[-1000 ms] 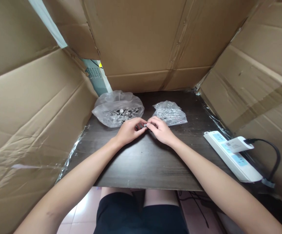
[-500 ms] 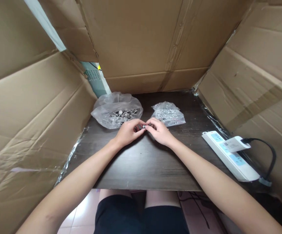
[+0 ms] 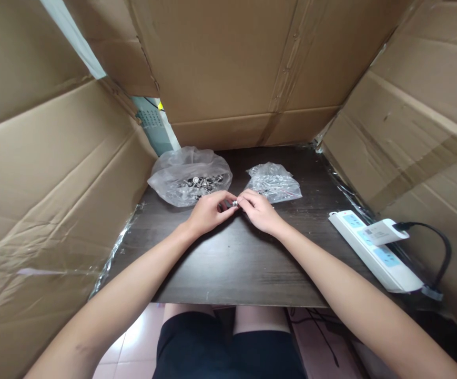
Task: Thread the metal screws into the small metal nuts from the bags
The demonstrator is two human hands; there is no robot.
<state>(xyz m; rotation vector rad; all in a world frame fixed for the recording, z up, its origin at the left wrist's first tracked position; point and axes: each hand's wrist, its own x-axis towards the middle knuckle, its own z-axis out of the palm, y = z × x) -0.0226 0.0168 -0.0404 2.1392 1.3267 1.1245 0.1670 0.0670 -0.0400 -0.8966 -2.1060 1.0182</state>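
Note:
My left hand [image 3: 213, 210] and my right hand [image 3: 260, 210] meet over the middle of the dark table. Pinched between their fingertips is a small silvery metal fastener [image 3: 235, 203], mostly covered by the fingers, so its exact kind is hard to make out. Just behind my left hand sits a clear plastic bag [image 3: 169, 184], its mouth open, with a heap of metal screws [image 3: 204, 183] inside. A smaller clear plastic bag [image 3: 277, 184] lies beyond my right hand, holding small parts too blurred to name.
A white power strip [image 3: 378, 255] with a white plug-in adapter [image 3: 384, 232] and black cable [image 3: 449, 250] lies at the right. Cardboard walls [image 3: 244, 63] close in the back and both sides. The table's front edge [image 3: 240, 304] is above my lap.
The fingers of my right hand have shifted slightly on the fastener, and more of its metal side shows. Both bags stay in place; the camera view has moved a little.

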